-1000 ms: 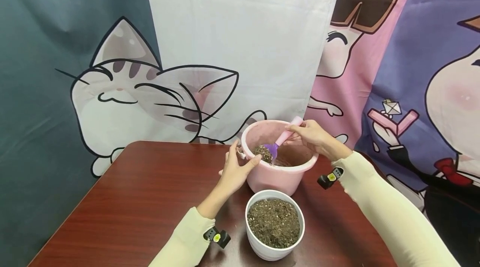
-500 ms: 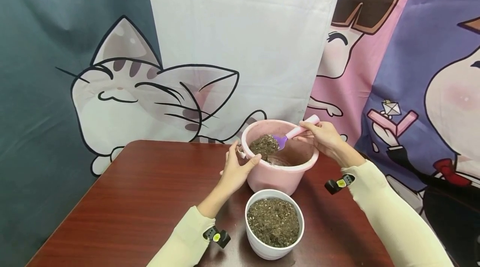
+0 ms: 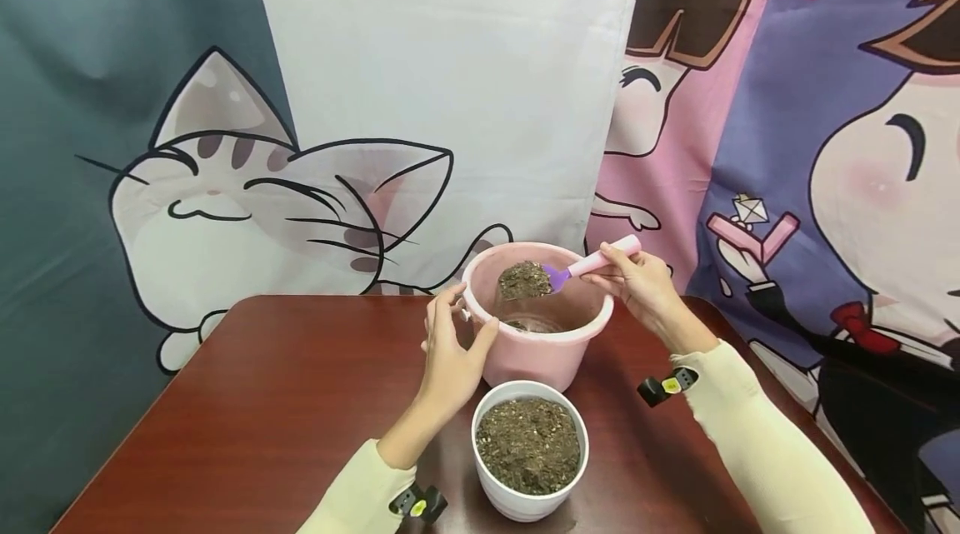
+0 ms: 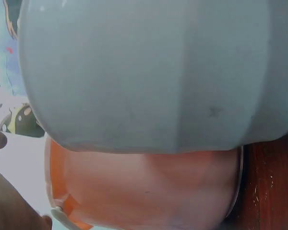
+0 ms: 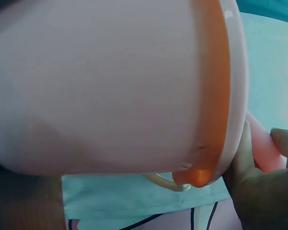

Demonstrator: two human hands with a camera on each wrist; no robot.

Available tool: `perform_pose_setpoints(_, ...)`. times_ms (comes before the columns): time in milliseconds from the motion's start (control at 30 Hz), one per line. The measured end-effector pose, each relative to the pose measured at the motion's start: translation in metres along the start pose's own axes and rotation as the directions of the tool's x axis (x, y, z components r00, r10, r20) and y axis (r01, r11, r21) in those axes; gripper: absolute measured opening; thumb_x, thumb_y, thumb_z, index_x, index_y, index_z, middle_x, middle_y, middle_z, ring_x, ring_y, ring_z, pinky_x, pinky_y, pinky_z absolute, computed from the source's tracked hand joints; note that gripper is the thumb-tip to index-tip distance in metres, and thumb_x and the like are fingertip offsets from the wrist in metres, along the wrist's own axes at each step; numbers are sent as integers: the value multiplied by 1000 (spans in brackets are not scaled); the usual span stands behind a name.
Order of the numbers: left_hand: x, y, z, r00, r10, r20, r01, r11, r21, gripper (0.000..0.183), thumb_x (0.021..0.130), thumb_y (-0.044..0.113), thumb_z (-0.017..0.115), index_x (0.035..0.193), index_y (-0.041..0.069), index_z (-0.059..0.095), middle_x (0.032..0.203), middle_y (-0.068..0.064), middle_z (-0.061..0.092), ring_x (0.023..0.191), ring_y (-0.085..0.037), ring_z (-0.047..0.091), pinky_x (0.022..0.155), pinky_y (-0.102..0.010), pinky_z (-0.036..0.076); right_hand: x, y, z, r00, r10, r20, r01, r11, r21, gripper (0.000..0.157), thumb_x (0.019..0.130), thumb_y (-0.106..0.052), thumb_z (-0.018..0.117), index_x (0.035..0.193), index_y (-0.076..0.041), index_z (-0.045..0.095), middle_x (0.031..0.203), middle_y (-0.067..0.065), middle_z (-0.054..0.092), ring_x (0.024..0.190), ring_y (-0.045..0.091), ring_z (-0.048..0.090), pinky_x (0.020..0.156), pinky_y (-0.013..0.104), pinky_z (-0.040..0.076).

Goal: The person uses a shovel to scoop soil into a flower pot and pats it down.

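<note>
My right hand (image 3: 647,291) pinches the pink handle of a small trowel (image 3: 603,259) with a purple neck. Its blade carries a heap of soil (image 3: 525,279) over the mouth of a pink bucket (image 3: 536,359). My left hand (image 3: 453,359) is at the bucket's left rim, thumb and fingers spread apart; whether it touches the rim is hard to tell. In front of the bucket stands a white pot (image 3: 525,505) nearly full of soil. The pot's side (image 4: 134,76) fills most of the left wrist view. The right wrist view shows the bucket's outer wall (image 5: 110,86).
Both containers stand on a reddish-brown wooden table (image 3: 300,401). Behind it hangs a cartoon-printed cloth (image 3: 450,101). A bucket handle (image 5: 165,182) sticks out below the rim in the right wrist view. Little soil shows on the bucket's bottom.
The trowel has risen with its soil heap and levelled out, clear of the bucket's inner wall. The left hand's thumb shifts slightly at the rim. The head view has swung a little right.
</note>
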State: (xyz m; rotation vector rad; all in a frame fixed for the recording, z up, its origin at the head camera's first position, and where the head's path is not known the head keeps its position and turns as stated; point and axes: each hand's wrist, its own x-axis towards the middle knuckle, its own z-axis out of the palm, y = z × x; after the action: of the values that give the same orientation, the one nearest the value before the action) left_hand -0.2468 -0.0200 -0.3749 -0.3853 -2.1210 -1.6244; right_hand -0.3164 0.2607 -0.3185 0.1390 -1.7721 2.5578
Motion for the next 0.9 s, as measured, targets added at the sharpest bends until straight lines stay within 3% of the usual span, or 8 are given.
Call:
perform_pose_setpoints(233,-16,-2,-15,991,95,90,-97,995,18,56,89,19,72,138,12,45,128,-11,49,116,-29,44,88,-49,22,-10,13,-1,985,-165,-40,164,986,-27,14,100,-12,59,91,-5,67,82,12,75,81,21,74,76,33,56)
perform_pose_setpoints(300,-19,-5,-21,980,135,148,-139,990,17,54,88,17,73,136,11,48,127,-11,52,113,-26,47,88,-46,24,-13,15,-2,976,-210,-59,208,977,-40,13,99,-13,60,90,-5,66,82,12,75,81,22,74,75,34,56)
perform_pose_setpoints(367,-21,-8,-27,953,172,249,-182,983,18,52,89,17,73,135,12,50,126,-8,55,110,-22,49,88,-44,26,-16,16,-3,965,-249,-83,245,968,-50,13,99,-13,61,90,-5,66,82,11,75,80,22,74,73,35,57)
perform_pose_setpoints(467,-21,-15,-37,874,202,442,-231,973,12,52,91,23,72,136,13,50,126,-2,56,109,-19,49,88,-43,28,-17,18,-3,956,-287,-67,284,958,-46,15,99,-12,61,89,-3,65,83,14,75,81,25,74,74,36,57)
perform_pose_setpoints(600,-20,-21,-47,717,176,674,-260,965,25,71,88,41,73,145,15,40,132,3,48,114,-21,46,90,-43,29,-20,16,-4,952,-305,-12,305,952,-24,19,100,-12,58,91,3,66,86,19,74,85,28,74,77,37,56)
perform_pose_setpoints(700,-21,-24,-48,613,144,777,-295,954,55,94,80,52,79,151,15,32,139,4,40,122,-19,42,94,-43,30,-28,10,-4,955,-294,28,294,956,7,21,102,-12,56,94,5,66,89,21,73,89,29,73,79,37,55)
perform_pose_setpoints(800,-22,-25,-49,541,117,833,-318,945,73,107,71,53,85,154,15,28,145,3,37,127,-18,39,95,-40,31,-39,1,-3,961,-271,54,269,963,33,22,103,-10,52,97,5,66,92,22,73,91,29,73,81,37,55)
perform_pose_setpoints(900,-23,-25,-49,502,102,859,-336,938,86,111,67,51,87,153,14,27,145,3,36,128,-15,37,94,-37,30,-52,-8,0,970,-237,57,232,970,78,21,103,-9,52,97,3,68,92,21,74,90,28,73,82,37,54)
